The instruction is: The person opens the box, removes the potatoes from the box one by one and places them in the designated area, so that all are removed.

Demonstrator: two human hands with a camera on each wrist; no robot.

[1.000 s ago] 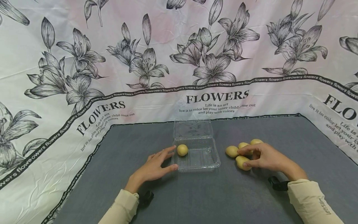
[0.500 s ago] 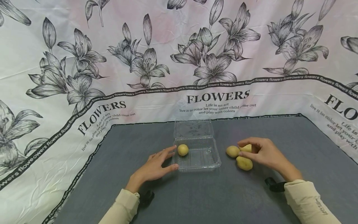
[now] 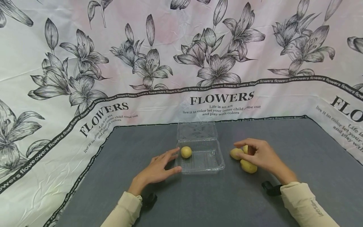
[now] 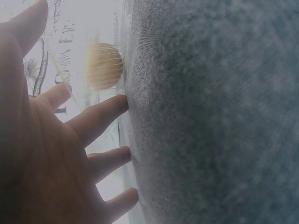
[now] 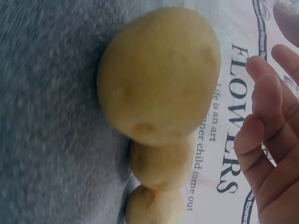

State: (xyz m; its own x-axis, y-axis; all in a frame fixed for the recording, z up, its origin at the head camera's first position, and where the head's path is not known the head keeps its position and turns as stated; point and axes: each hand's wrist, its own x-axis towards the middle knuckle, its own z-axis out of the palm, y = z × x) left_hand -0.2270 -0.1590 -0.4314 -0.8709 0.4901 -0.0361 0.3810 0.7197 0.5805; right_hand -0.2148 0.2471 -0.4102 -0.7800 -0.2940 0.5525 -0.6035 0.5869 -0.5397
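A potato [image 3: 186, 152] sits in the left part of a clear plastic clamshell box [image 3: 202, 171], whose lid [image 3: 196, 131] stands raised behind it. My left hand [image 3: 158, 167] has its fingers spread at the box's left side; the left wrist view shows the potato through the clear wall. On the right, my right hand [image 3: 263, 156] hovers over a group of potatoes, thumb and forefinger apart around the left potato [image 3: 236, 154]. The front potato [image 3: 249, 166] lies below the thumb, and the hand partly covers another. In the right wrist view, the curved fingers [image 5: 266, 102] are off the potatoes.
Both hands work over a grey tabletop [image 3: 198, 198]. A white flower-printed cloth [image 3: 158, 108] hangs along the back and sides. Dark wrist devices sit beside both cuffs, one at the left wrist [image 3: 149, 200] and one at the right [image 3: 270, 188].
My right hand has moved left across the potatoes, from the front one toward the left one, and now covers those behind. My left hand and the box stay where they were.
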